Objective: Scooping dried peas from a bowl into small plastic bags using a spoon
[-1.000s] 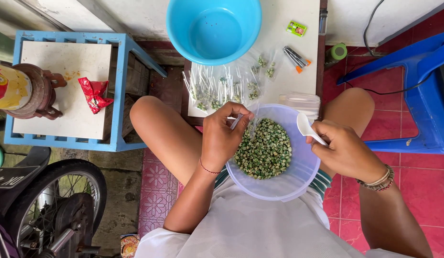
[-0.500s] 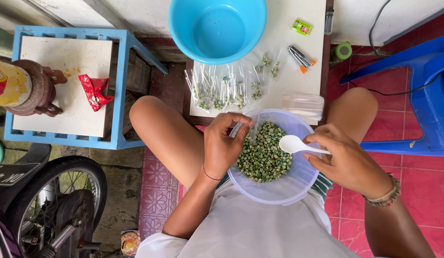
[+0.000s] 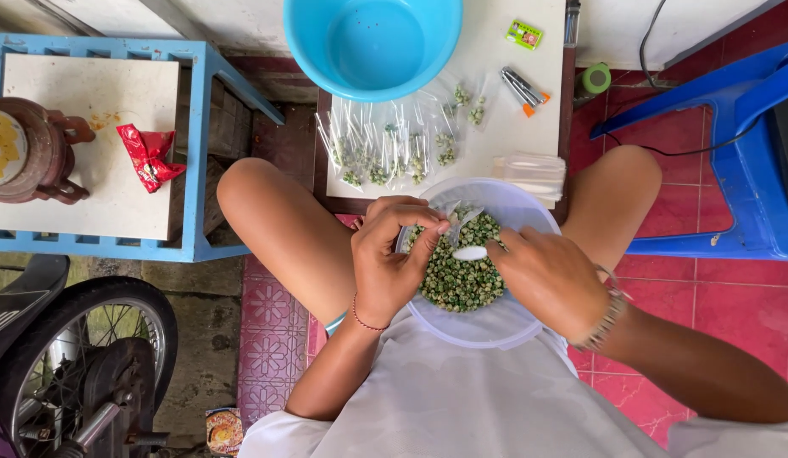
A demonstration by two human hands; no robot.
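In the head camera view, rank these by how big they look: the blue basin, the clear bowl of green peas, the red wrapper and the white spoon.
1. Blue basin, though cropped at the top
2. Clear bowl, close behind and nearer the camera, so unsure
3. Red wrapper
4. White spoon, mostly hidden

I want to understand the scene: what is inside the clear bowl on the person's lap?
The clear bowl holds green peas. The left hand and right hand with a white spoon cover part of them.

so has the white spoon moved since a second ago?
Yes. The white spoon in the right hand moved from the clear bowl's right rim inward over the green peas.
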